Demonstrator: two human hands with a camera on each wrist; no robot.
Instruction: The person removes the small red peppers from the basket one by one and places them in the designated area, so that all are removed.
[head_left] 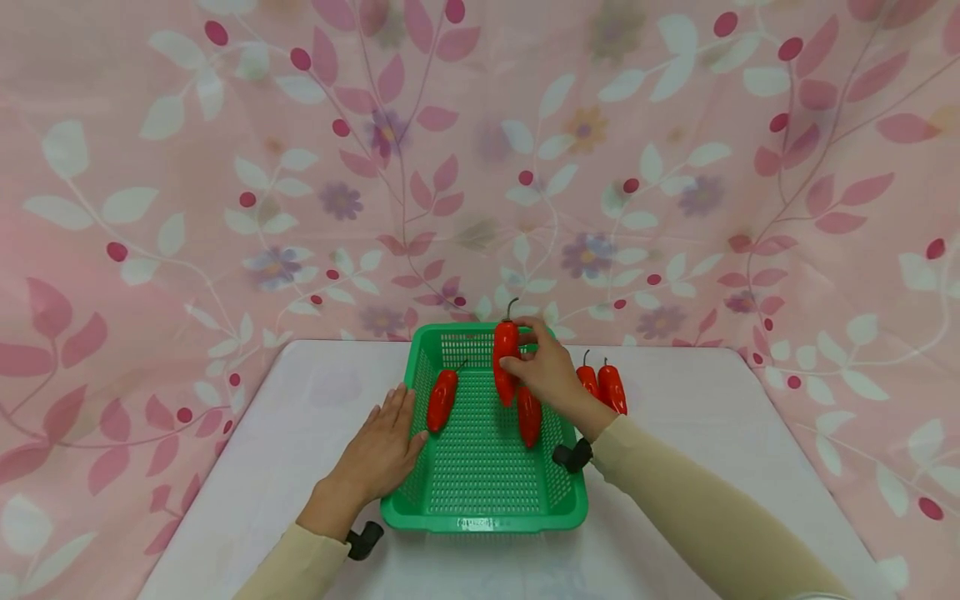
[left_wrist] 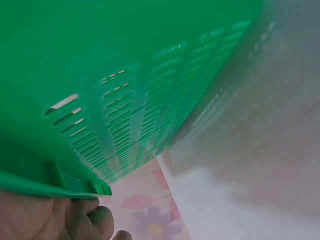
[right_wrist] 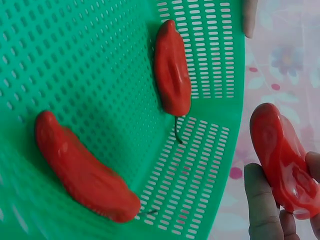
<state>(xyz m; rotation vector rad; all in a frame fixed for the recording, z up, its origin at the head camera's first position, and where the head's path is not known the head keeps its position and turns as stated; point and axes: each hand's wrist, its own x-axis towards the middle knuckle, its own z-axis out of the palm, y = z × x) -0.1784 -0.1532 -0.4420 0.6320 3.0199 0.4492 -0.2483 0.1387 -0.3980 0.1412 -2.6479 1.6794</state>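
Observation:
My right hand point(head_left: 551, 371) pinches a red chili pepper point(head_left: 506, 354) by its side, stem up, over the far part of a green plastic basket point(head_left: 483, 522). In the right wrist view, that pepper point(right_wrist: 282, 155) sits between thumb and fingers. Inside the basket lie two more red peppers, one at the left point(head_left: 442, 402) and one at the right point(head_left: 529, 417). My left hand point(head_left: 382, 450) rests on the basket's left rim with fingers straight. The left wrist view shows the hand's fingers point(left_wrist: 82, 217) beneath the rim, along the slotted outer wall point(left_wrist: 130, 110).
Two red peppers point(head_left: 612, 388) lie on the white table point(head_left: 697, 425) just right of the basket, partly behind the right forearm. A pink floral cloth point(head_left: 480, 167) hangs behind the table's far edge. Dark wrist cameras point(head_left: 573, 456) sit on both wrists.

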